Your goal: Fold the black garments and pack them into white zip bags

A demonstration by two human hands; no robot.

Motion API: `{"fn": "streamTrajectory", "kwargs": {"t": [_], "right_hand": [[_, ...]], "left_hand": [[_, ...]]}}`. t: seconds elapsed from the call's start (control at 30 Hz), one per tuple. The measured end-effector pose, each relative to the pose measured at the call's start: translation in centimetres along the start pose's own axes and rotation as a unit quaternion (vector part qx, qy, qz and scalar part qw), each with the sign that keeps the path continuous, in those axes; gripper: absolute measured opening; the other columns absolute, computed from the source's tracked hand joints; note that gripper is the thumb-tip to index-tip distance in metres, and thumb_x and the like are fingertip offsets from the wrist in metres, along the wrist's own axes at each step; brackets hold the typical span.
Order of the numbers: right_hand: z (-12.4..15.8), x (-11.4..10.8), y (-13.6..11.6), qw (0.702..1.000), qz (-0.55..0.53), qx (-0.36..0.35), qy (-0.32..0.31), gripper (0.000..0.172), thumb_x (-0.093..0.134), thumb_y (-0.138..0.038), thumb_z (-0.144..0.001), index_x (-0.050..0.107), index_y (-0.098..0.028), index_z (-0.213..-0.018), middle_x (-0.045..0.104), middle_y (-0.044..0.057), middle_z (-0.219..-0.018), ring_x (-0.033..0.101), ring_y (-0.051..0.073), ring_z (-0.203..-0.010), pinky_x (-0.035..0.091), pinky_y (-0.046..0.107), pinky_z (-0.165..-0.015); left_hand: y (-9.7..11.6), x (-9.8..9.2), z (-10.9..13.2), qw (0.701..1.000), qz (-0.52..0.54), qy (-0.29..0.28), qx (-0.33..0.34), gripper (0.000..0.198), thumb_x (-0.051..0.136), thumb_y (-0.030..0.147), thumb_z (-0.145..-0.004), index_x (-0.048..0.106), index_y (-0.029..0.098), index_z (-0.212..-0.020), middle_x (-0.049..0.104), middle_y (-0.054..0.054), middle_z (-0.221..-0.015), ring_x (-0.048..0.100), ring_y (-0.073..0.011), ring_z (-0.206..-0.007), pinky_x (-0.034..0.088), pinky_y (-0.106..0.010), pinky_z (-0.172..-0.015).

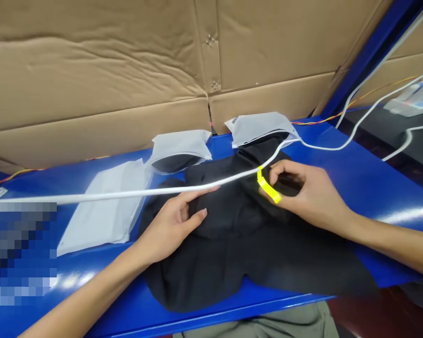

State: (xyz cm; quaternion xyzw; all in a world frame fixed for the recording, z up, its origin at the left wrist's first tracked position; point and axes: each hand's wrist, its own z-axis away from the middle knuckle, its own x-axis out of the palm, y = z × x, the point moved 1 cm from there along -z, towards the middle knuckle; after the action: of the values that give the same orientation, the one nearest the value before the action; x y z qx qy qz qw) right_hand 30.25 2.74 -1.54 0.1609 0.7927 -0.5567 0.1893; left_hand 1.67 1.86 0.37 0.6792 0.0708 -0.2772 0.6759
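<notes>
A piece of black cloth, which looks like a garment, lies spread across the blue table in front of me. My left hand rests on its left part, thumb and index finger apart, holding nothing. Over the right part of the cloth, my right hand has its thumb and fingers curled around a short, bright yellow strip. The strip is bent and sits at the thumb tip; whether it touches the cloth I cannot tell. A white cable crosses the view in front of the cloth, passing close to both hands.
Behind the cloth stand two partly open white pouches with dark stuff inside. A flat white pouch lies at left on the blue table. Cardboard walls the back. Right of a blue post, a clear container sits on a dark surface.
</notes>
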Motion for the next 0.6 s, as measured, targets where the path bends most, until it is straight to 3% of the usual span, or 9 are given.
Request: {"fn": "streamTrajectory", "kwargs": {"t": [0.1, 0.17, 0.27, 0.33, 0.47, 0.53, 0.6], "right_hand": [[-0.9, -0.4, 0.8, 0.988, -0.114, 0.088, 0.046, 0.032, 0.088, -0.032, -0.067, 0.060, -0.026, -0.081, 0.066, -0.003, -0.085, 0.068, 0.021, -0.086, 0.055, 0.033, -0.080], [-1.4, -0.8, 1.3, 0.972, -0.177, 0.144, 0.061, 0.039, 0.090, -0.032, -0.061, 0.062, -0.027, -0.088, 0.069, -0.002, -0.093, 0.071, 0.024, -0.097, 0.059, 0.034, -0.083], [-1.9, -1.3, 1.8, 0.952, -0.225, 0.205, 0.041, 0.049, 0.086, -0.030, -0.063, 0.065, -0.030, -0.107, 0.075, 0.000, -0.103, 0.075, 0.027, -0.102, 0.064, 0.037, -0.079], [-2.0, -1.6, 2.1, 0.942, -0.245, 0.230, 0.020, 0.046, 0.081, -0.025, -0.063, 0.067, -0.029, -0.107, 0.078, 0.000, -0.099, 0.077, 0.027, -0.097, 0.066, 0.037, -0.076], [-2.2, -2.2, 2.1, 0.932, -0.261, 0.250, -0.002, 0.026, 0.080, -0.024, -0.068, 0.067, -0.028, -0.091, 0.080, 0.000, -0.095, 0.078, 0.026, -0.090, 0.069, 0.037, -0.072], [-2.3, -2.4, 2.2, 0.934, -0.258, 0.245, -0.011, 0.031, 0.087, -0.033, -0.072, 0.068, -0.030, -0.097, 0.082, 0.001, -0.108, 0.079, 0.028, -0.098, 0.070, 0.040, -0.081], [-2.5, -2.5, 2.5, 0.950, -0.220, 0.222, -0.021, 0.045, 0.092, -0.042, -0.072, 0.069, -0.031, -0.109, 0.080, 0.003, -0.120, 0.078, 0.031, -0.109, 0.070, 0.044, -0.090]], "left_hand": [[0.4, 0.0, -0.2, 0.995, 0.090, -0.021, -0.043, 0.042, 0.077, 0.045, -0.083, 0.078, 0.024, -0.118, 0.078, -0.005, -0.096, 0.073, -0.0255, -0.089, 0.062, -0.033, -0.080], [0.4, -0.3, -0.2, 0.991, 0.117, 0.011, -0.057, 0.036, 0.077, 0.041, -0.078, 0.075, 0.023, -0.109, 0.076, -0.004, -0.097, 0.070, -0.0221, -0.084, 0.057, -0.028, -0.070], [0.3, -1.1, -0.3, 0.991, 0.098, 0.057, -0.068, 0.025, 0.071, 0.034, -0.075, 0.070, 0.023, -0.097, 0.068, 0.001, -0.085, 0.061, -0.0172, -0.072, 0.047, -0.025, -0.059], [0.3, -1.9, -0.5, 0.992, 0.076, 0.077, -0.069, 0.021, 0.068, 0.037, -0.076, 0.064, 0.024, -0.092, 0.062, 0.002, -0.078, 0.055, -0.0165, -0.065, 0.041, -0.026, -0.055], [-0.2, -4.2, -1.4, 0.987, -0.065, 0.143, -0.025, 0.031, 0.070, 0.051, -0.079, 0.055, 0.025, -0.089, 0.063, 0.001, -0.085, 0.059, -0.0209, -0.076, 0.046, -0.031, -0.062], [-0.8, -5.2, -2.0, 0.979, -0.131, 0.160, -0.004, 0.032, 0.072, 0.048, -0.077, 0.056, 0.025, -0.093, 0.068, -0.002, -0.101, 0.064, -0.0262, -0.094, 0.053, -0.035, -0.074], [-1.4, -5.9, -2.4, 0.975, -0.172, 0.140, 0.007, 0.034, 0.070, 0.044, -0.076, 0.059, 0.025, -0.102, 0.071, -0.006, -0.117, 0.066, -0.0321, -0.111, 0.057, -0.041, -0.089]]}}
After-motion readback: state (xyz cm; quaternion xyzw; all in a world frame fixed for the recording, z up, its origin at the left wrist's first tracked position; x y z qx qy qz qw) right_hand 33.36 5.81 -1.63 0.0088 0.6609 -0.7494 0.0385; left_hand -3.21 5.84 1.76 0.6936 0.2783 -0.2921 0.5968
